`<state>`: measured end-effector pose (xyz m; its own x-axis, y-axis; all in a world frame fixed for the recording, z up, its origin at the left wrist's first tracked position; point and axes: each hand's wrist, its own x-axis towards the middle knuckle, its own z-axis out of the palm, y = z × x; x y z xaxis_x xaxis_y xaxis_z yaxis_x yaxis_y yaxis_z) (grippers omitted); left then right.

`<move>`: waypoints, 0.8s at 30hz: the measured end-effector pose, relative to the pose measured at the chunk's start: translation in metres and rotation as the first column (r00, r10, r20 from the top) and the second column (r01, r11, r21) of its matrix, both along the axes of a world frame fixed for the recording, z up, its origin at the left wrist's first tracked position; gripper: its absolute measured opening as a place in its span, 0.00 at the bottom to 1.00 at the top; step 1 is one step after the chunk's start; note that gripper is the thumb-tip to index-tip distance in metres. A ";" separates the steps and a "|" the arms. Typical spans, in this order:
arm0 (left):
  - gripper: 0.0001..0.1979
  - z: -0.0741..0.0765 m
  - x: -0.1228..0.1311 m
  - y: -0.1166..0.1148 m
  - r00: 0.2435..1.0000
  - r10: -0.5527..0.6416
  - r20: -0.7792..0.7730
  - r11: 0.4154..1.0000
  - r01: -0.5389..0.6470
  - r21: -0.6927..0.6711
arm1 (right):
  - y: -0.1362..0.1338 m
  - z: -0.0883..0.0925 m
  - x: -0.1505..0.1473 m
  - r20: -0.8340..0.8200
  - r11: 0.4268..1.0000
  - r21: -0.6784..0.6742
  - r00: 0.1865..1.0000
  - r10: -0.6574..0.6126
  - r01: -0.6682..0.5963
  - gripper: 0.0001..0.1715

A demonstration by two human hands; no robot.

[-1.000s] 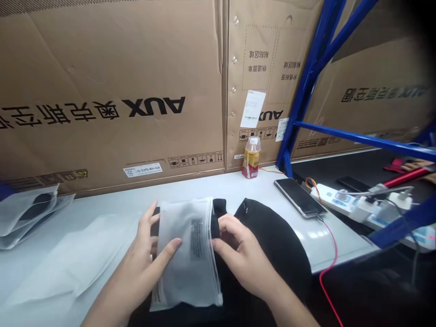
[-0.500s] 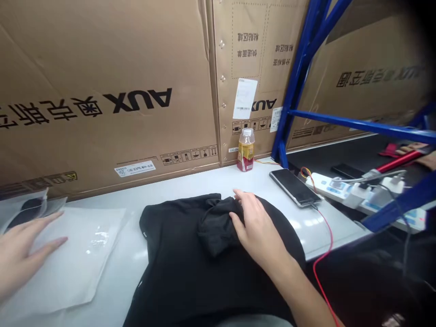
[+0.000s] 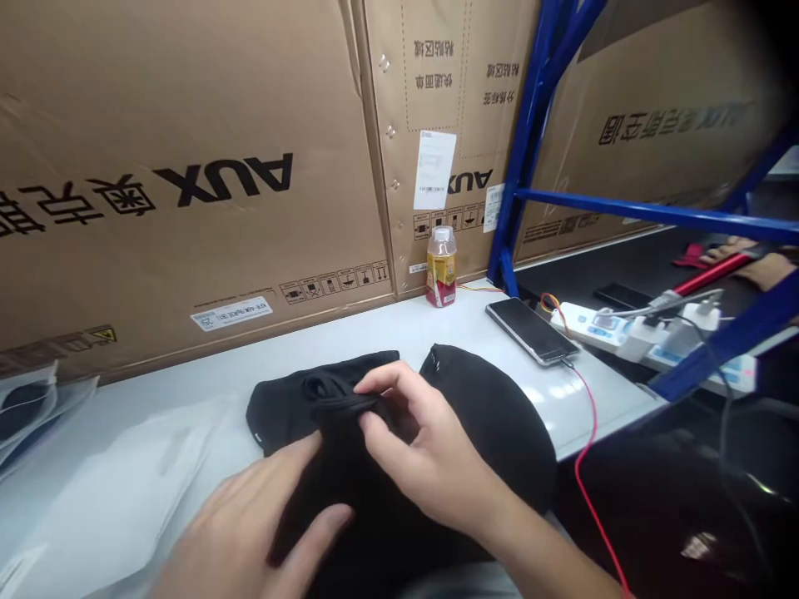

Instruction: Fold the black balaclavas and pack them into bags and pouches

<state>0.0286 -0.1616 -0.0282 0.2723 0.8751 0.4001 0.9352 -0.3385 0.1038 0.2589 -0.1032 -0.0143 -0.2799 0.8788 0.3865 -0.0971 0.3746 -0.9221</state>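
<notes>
A black garment (image 3: 493, 424) lies across the near part of the white table, its front partly covered by my hands. My right hand (image 3: 424, 441) pinches a bunched, folded part of it (image 3: 337, 391) between thumb and fingers, lifting it a little. My left hand (image 3: 250, 516) is beside it on the left, somewhat blurred, thumb apart from the fingers. Its fingertips reach the black cloth under the raised fold; I see nothing held in them. Further left is a stack of translucent white plastic bags (image 3: 125, 491).
Large cardboard boxes (image 3: 187, 249) stand along the back of the white table (image 3: 349, 337). A drink bottle (image 3: 441, 268), a phone (image 3: 530, 331) on a red cable and power strips (image 3: 599, 326) are to the right, near a blue metal frame (image 3: 524, 158). Another person's hand (image 3: 733, 248) shows far right.
My left hand has moved right from the plastic bags to the black garment. My right hand has pinched the bunched part and shifted it left and up. The view has turned slightly.
</notes>
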 end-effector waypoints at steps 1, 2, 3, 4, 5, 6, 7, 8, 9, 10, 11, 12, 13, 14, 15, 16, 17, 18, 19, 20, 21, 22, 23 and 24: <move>0.32 0.002 0.017 0.001 0.999 -0.024 0.023 1.000 0.024 -0.013 | -0.003 0.005 -0.003 -0.201 0.992 -0.105 0.979 0.044 -0.066 0.10; 0.35 0.005 0.030 0.004 0.997 -0.040 0.062 0.999 0.041 -0.027 | -0.005 0.010 -0.006 -0.367 0.973 -0.180 0.927 0.069 -0.144 0.10; 0.35 0.007 0.038 0.007 0.994 -0.050 0.098 0.998 0.052 -0.019 | -0.006 0.014 -0.006 -0.488 0.950 -0.226 0.869 0.082 -0.217 0.13; 0.34 0.009 0.042 0.010 0.990 -0.047 0.134 0.999 0.046 0.011 | -0.005 0.017 -0.005 -0.562 0.931 -0.255 0.823 0.078 -0.262 0.17; 0.33 0.011 0.042 0.013 0.987 -0.037 0.156 0.998 0.030 0.050 | -0.004 0.018 -0.002 -0.598 0.922 -0.282 0.800 0.048 -0.267 0.21; 0.32 0.013 0.040 0.016 0.987 -0.027 0.160 0.994 0.010 0.108 | -0.001 0.016 0.003 -0.606 0.922 -0.311 0.796 -0.005 -0.231 0.24; 0.30 0.015 0.035 0.018 0.989 -0.014 0.147 0.985 -0.012 0.171 | 0.003 0.014 0.010 -0.590 0.926 -0.342 0.804 -0.077 -0.162 0.27; 0.28 0.016 0.030 0.019 0.992 0.008 0.127 0.969 -0.039 0.242 | 0.008 0.009 0.017 -0.554 0.929 -0.364 0.817 -0.161 -0.064 0.27; 0.24 0.017 0.025 0.019 0.995 0.022 0.099 0.947 -0.052 0.316 | 0.013 0.002 0.026 -0.500 0.929 -0.368 0.832 -0.241 0.048 0.28; 0.21 0.018 0.021 0.020 0.998 0.017 0.060 0.924 -0.039 0.381 | 0.019 -0.005 0.034 -0.417 0.925 -0.346 0.858 -0.301 0.156 0.28; 0.18 0.019 0.018 0.021 1.000 0.001 0.009 0.903 -0.005 0.430 | 0.024 -0.013 0.043 -0.304 0.922 -0.290 0.888 -0.344 0.257 0.28; 0.17 0.018 0.017 0.022 0.998 -0.024 -0.050 0.888 0.044 0.458 | 0.029 -0.020 0.051 -0.167 0.919 -0.204 0.913 -0.373 0.339 0.29; 0.17 0.017 0.016 0.023 0.992 -0.055 -0.113 0.881 0.101 0.462 | 0.033 -0.026 0.058 -0.045 0.913 -0.118 0.916 -0.399 0.392 0.29; 0.18 0.015 0.016 0.024 0.982 -0.085 -0.169 0.881 0.154 0.448 | 0.035 -0.030 0.065 0.041 0.904 -0.046 0.905 -0.423 0.425 0.28; 0.19 0.013 0.017 0.025 0.971 -0.108 -0.213 0.888 0.191 0.419 | 0.034 -0.032 0.071 0.107 0.894 0.030 0.887 -0.448 0.448 0.27; 0.21 0.009 0.017 0.026 0.963 -0.116 -0.241 0.904 0.204 0.376 | 0.031 -0.031 0.075 0.149 0.885 0.102 0.873 -0.464 0.454 0.25; 0.23 0.006 0.017 0.026 0.958 -0.124 -0.259 0.925 0.206 0.318 | 0.026 -0.029 0.079 0.190 0.886 0.173 0.868 -0.459 0.430 0.24; 0.24 0.003 0.016 0.025 0.953 -0.142 -0.266 0.950 0.207 0.235 | 0.019 -0.024 0.081 0.262 0.895 0.255 0.865 -0.428 0.366 0.23; 0.24 0.001 0.015 0.024 0.950 -0.172 -0.262 0.969 0.211 0.127 | 0.011 -0.020 0.081 0.356 0.907 0.330 0.856 -0.375 0.261 0.22; 0.24 0.000 0.013 0.022 0.946 -0.208 -0.250 0.976 0.217 0.010 | 0.002 -0.016 0.081 0.477 0.922 0.368 0.827 -0.296 0.118 0.21; 0.23 0.000 0.011 0.020 0.943 -0.243 -0.228 0.969 0.225 -0.100 | -0.006 -0.013 0.080 0.600 0.923 0.384 0.767 -0.228 -0.025 0.23; 0.22 0.001 0.008 0.019 0.942 -0.268 -0.202 0.955 0.231 -0.187 | -0.013 -0.012 0.078 0.695 0.911 0.393 0.688 -0.207 -0.122 0.28; 0.23 0.002 0.004 0.018 0.944 -0.279 -0.177 0.942 0.233 -0.241 | -0.017 -0.013 0.077 0.758 0.901 0.400 0.613 -0.223 -0.166 0.34; 0.25 0.003 0.001 0.017 0.949 -0.273 -0.160 0.939 0.227 -0.259 | -0.020 -0.015 0.077 0.794 0.894 0.413 0.548 -0.262 -0.172 0.38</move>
